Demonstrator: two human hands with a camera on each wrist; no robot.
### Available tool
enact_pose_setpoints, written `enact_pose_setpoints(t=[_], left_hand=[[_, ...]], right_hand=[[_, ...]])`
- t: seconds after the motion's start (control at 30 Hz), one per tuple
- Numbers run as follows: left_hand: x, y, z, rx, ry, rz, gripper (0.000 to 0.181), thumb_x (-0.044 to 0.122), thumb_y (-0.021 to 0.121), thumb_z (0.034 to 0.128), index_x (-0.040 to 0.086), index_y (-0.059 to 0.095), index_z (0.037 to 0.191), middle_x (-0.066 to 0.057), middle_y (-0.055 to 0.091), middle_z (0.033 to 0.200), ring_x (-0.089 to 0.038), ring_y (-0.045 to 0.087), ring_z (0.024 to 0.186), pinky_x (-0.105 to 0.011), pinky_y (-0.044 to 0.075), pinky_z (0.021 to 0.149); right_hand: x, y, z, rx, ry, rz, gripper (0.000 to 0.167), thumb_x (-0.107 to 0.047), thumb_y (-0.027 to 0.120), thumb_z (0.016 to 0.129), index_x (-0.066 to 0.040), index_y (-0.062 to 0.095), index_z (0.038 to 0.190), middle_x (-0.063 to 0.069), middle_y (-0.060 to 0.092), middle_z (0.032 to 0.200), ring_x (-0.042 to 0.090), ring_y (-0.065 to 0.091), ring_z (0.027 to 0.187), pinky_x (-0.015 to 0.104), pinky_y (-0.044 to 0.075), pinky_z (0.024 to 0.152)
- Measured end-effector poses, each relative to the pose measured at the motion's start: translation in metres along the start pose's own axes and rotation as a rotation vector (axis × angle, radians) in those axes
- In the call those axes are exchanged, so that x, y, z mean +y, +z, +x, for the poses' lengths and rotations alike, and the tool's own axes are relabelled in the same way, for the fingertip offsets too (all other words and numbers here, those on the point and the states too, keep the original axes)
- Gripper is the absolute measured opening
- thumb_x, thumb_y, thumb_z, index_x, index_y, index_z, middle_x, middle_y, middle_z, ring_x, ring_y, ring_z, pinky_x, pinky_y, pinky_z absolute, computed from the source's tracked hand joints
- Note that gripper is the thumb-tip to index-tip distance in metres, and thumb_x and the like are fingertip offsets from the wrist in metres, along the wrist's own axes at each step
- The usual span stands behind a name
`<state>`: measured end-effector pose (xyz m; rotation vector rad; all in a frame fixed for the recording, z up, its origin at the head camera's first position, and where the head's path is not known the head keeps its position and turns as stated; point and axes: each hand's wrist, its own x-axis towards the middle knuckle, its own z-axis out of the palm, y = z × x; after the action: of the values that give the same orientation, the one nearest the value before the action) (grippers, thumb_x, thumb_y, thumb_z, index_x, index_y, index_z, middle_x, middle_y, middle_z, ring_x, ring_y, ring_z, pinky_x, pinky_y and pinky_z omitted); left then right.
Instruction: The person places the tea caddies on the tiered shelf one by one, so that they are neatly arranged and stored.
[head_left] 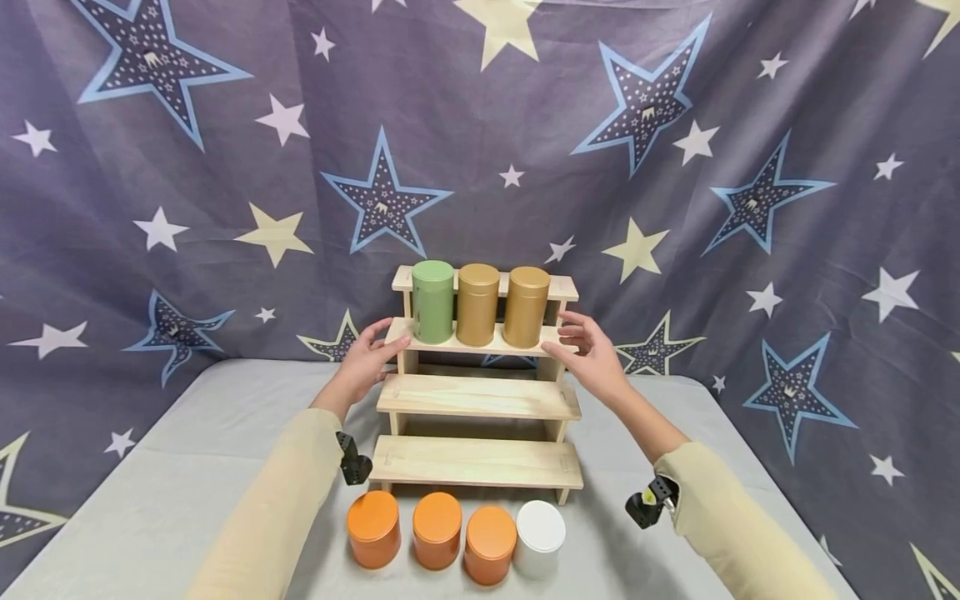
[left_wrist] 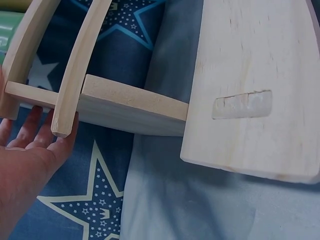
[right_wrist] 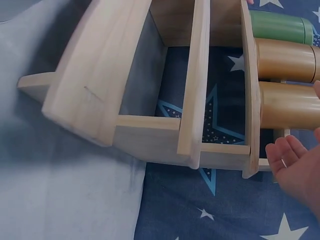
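Note:
A four-tier wooden rack (head_left: 480,397) stands upright, with one green canister (head_left: 432,303) and two gold canisters (head_left: 477,307) (head_left: 527,308) in a row on its second tier from the top. At that tier's left end, my left hand (head_left: 363,363) grips the rack, thumb on the board and fingers around the side; the left wrist view shows the fingertips (left_wrist: 37,131) against the frame. Beside the right end is my right hand (head_left: 597,360), its thumb at the board's corner. In the right wrist view, its relaxed fingers (right_wrist: 286,152) lie close to the frame.
Three orange canisters (head_left: 374,529) (head_left: 437,531) (head_left: 490,545) and a white one (head_left: 539,538) stand on the grey-white cloth (head_left: 187,492) before the rack. Behind it hangs a dark star-patterned curtain (head_left: 525,108). The lower two tiers hold no canisters.

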<state>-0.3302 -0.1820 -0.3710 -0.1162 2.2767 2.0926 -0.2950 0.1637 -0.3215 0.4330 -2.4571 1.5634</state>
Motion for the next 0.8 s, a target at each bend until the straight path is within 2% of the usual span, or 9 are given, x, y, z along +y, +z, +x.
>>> enact_pose_setpoints(t=[0.3, 0.63, 0.8], left_hand=[[0.001, 0.001, 0.0, 0.004, 0.005, -0.003, 0.076, 0.035, 0.063, 0.0889, 0.025, 0.018, 0.149, -0.016, 0.035, 0.148, -0.033, 0.036, 0.135, -0.056, 0.033, 0.106], [0.001, 0.0, -0.001, -0.004, 0.01, -0.006, 0.078, 0.036, 0.063, 0.0885, 0.024, 0.016, 0.15, -0.017, 0.034, 0.148, -0.033, 0.034, 0.136, -0.057, 0.032, 0.106], [0.001, 0.001, -0.002, -0.006, 0.011, -0.01, 0.077, 0.035, 0.063, 0.0893, 0.024, 0.016, 0.15, -0.017, 0.034, 0.148, -0.034, 0.035, 0.135, -0.056, 0.033, 0.106]], right_hand=[[0.005, -0.011, -0.017, -0.053, -0.048, -0.003, 0.058, -0.022, 0.068, 0.086, -0.009, 0.043, 0.136, 0.022, 0.054, 0.124, 0.035, 0.054, 0.116, 0.047, 0.047, 0.092], [0.01, -0.015, -0.04, -0.113, -0.051, -0.029, 0.058, -0.022, 0.07, 0.085, -0.01, 0.045, 0.135, 0.022, 0.057, 0.123, 0.034, 0.055, 0.113, 0.041, 0.046, 0.091], [0.016, -0.016, -0.051, -0.135, -0.069, -0.043, 0.055, -0.019, 0.069, 0.085, -0.009, 0.046, 0.134, 0.021, 0.059, 0.118, 0.035, 0.057, 0.11, 0.035, 0.047, 0.086]])
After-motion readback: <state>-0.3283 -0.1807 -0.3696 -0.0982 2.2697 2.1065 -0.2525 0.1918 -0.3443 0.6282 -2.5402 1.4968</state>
